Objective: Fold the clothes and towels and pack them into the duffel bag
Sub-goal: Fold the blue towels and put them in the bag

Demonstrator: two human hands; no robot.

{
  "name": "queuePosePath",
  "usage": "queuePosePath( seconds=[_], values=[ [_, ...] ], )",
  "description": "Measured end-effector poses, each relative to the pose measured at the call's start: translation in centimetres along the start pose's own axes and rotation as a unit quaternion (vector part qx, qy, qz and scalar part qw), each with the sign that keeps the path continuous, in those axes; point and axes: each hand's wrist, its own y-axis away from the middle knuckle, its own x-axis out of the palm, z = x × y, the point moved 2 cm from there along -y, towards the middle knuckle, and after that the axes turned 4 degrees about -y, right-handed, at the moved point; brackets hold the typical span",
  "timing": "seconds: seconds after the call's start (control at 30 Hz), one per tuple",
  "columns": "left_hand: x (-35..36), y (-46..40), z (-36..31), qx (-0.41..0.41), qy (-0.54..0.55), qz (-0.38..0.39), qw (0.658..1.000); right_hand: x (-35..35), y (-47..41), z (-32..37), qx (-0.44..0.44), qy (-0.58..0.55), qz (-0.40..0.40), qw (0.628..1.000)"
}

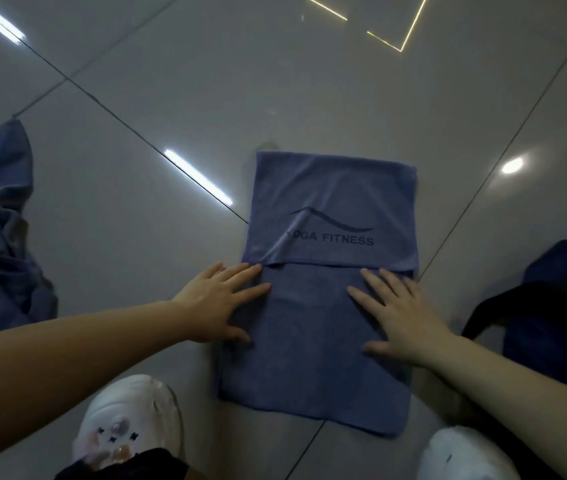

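Folded towel (323, 299) — left hand (221, 301), right hand (401, 318) flat on it.

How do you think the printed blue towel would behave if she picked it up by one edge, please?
Probably floppy: the towel lies flat with a soft crease at its fold. Likely light, being thin. It might slide on the glossy floor.

Indoor room of unclear kind: glossy grey tiled floor (171, 98) mirroring ceiling strip lights (199, 177).
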Motion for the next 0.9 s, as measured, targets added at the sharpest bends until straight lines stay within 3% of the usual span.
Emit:
queuePosePath(
  seconds=[0.03,0.07,0.1,0.23,0.47,0.6,0.7,0.9],
  values=[
    [0.9,0.0,0.1,-0.002,0.012,0.029,1.000,0.8,0.2,-0.2,0.012,-0.014,0.062,0.998],
    [1.6,0.0,0.2,-0.001,0.018,0.006,1.000,1.0,0.3,-0.4,0.022,-0.017,0.092,0.995],
    [1.7,-0.2,0.3,0.002,0.001,-0.013,1.000,0.8,0.2,-0.7,0.028,-0.014,0.093,0.995],
    [0.5,-1.9,1.7,-0.029,-0.038,0.048,0.998,-0.5,-1.5,-1.7,0.035,-0.055,0.069,0.995],
    [-1.4,-3.3,2.9,-0.056,-0.016,0.017,0.998,-2.2,-3.9,-2.4,0.039,-0.065,0.047,0.996],
    [-0.1,-1.1,1.6,0.041,-0.001,-0.148,0.988,-0.8,-1.9,-1.5,-0.056,-0.055,-0.060,0.995],
    [2.7,1.0,0.4,0.118,-0.052,-0.143,0.981,2.2,0.4,-1.1,-0.151,0.027,-0.056,0.987],
    [4.9,2.3,1.2,0.104,-0.064,-0.108,0.987,4.1,1.4,-1.6,-0.170,0.104,-0.021,0.980]
  ],
)
